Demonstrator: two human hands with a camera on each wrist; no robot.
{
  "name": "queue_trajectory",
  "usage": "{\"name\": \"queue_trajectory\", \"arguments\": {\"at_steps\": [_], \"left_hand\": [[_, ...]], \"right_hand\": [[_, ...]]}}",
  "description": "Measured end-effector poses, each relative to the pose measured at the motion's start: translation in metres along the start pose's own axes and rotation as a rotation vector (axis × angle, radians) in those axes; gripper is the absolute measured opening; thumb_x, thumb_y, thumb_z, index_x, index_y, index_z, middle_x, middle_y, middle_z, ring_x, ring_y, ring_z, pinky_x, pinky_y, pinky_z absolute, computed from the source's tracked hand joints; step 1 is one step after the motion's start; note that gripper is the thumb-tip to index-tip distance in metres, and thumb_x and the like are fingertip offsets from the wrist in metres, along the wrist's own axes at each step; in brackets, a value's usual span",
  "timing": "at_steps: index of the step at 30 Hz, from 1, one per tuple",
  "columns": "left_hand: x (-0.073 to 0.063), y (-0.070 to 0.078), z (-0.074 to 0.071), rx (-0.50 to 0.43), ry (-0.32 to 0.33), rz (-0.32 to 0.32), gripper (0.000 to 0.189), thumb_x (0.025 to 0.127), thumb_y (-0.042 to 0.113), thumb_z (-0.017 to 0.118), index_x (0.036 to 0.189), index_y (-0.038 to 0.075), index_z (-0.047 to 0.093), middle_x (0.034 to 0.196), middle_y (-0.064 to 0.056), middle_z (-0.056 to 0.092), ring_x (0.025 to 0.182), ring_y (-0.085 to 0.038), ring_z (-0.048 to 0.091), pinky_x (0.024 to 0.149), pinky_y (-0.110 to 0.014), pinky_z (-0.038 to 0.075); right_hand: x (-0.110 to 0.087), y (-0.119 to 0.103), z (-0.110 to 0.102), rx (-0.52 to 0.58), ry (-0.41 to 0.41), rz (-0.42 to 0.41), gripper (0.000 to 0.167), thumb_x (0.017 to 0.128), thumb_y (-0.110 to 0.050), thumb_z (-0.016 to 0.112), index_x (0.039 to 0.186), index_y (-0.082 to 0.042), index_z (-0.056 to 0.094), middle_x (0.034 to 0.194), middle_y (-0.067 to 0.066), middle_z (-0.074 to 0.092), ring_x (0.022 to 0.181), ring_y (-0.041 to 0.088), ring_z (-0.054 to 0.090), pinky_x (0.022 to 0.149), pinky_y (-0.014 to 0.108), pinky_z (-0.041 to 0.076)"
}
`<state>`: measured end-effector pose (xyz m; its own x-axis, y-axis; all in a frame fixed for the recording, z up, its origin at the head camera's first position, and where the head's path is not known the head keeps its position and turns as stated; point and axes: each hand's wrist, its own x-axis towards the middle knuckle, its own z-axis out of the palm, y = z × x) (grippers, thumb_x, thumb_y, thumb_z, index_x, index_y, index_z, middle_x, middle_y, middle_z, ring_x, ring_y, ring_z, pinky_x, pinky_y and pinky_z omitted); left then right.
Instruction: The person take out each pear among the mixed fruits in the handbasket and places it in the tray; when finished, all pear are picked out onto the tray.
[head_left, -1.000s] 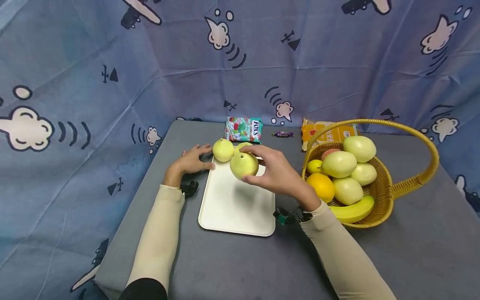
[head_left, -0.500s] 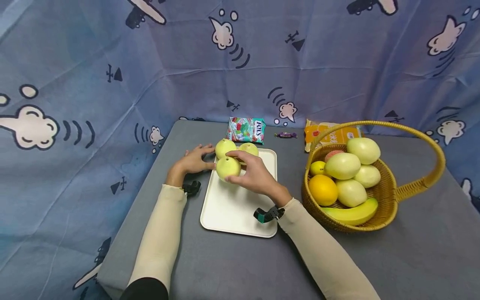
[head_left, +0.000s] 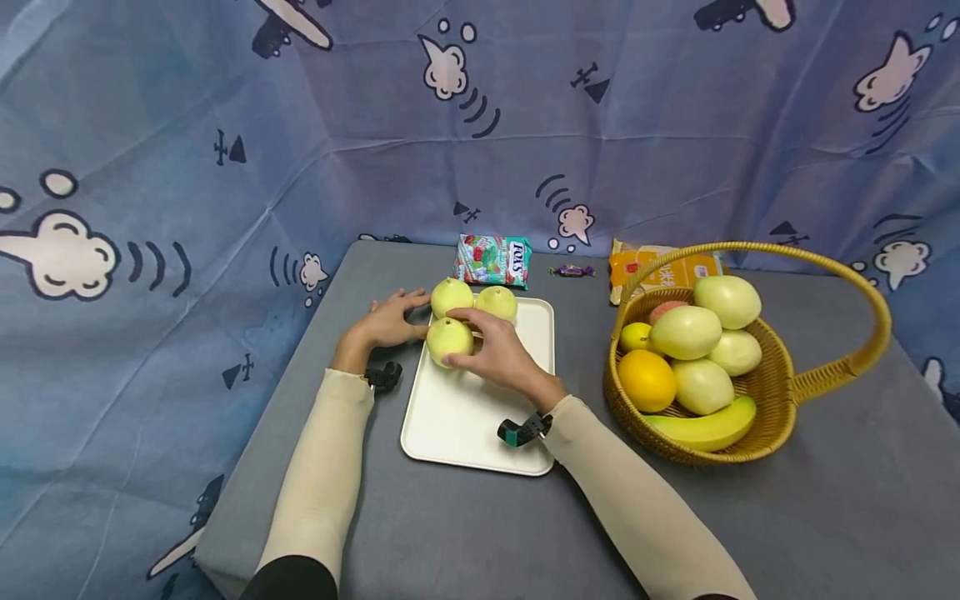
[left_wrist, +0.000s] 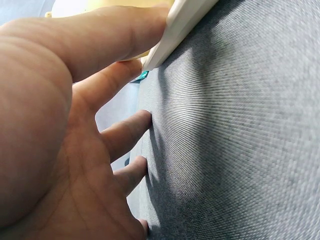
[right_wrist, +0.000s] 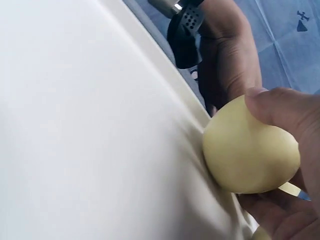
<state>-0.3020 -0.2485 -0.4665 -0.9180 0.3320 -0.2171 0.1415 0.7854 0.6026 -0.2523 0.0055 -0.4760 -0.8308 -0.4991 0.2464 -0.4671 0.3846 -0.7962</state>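
Note:
My right hand (head_left: 498, 348) holds a round yellow-green pear (head_left: 448, 342) between thumb and fingers at the left side of the white tray (head_left: 480, 433). The right wrist view shows this pear (right_wrist: 245, 147) low over the tray's surface, close to its raised edge. Two similar pears, a left one (head_left: 452, 297) and a right one (head_left: 497, 302), sit side by side at the tray's far end. My left hand (head_left: 390, 321) rests at the tray's left edge with fingers spread. In the left wrist view its thumb (left_wrist: 120, 35) touches the tray rim (left_wrist: 182, 22).
A wicker basket (head_left: 780, 417) stands right of the tray, with pale green oval fruits (head_left: 684, 332), an orange (head_left: 647, 381) and a banana (head_left: 708, 429). Behind lie a green candy bag (head_left: 492, 261), a purple wrapped candy (head_left: 572, 271) and an orange packet (head_left: 626, 267).
My right hand has carried the pear leftward and down from above the tray's far middle to its left side, near the left hand. The left hand has stayed at the tray edge.

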Motion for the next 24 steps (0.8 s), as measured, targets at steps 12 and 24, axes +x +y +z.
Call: {"name": "queue_trajectory", "arguments": {"at_steps": [12,24], "left_hand": [[-0.002,0.004,0.002,-0.007,-0.01,0.006,0.079,0.102,0.039,0.075,0.171,0.016,0.042,0.183,-0.01,0.026,0.172,-0.041,0.007,0.13,-0.078,-0.008],[-0.001,0.003,0.001,-0.004,-0.009,0.002,0.077,0.104,0.037,0.074,0.171,0.015,0.042,0.183,-0.011,0.024,0.172,-0.043,0.006,0.129,-0.079,-0.008]], "right_hand": [[-0.013,-0.02,-0.01,-0.23,0.045,-0.13,0.076,0.087,-0.023,0.096,0.152,-0.003,0.062,0.151,0.015,0.067,0.137,0.03,0.066,0.106,0.042,0.062],[-0.054,-0.057,-0.064,-0.207,-0.023,-0.135,0.073,0.09,-0.031,0.094,0.153,-0.013,0.063,0.156,0.006,0.065,0.143,0.027,0.063,0.116,0.046,0.056]]}}
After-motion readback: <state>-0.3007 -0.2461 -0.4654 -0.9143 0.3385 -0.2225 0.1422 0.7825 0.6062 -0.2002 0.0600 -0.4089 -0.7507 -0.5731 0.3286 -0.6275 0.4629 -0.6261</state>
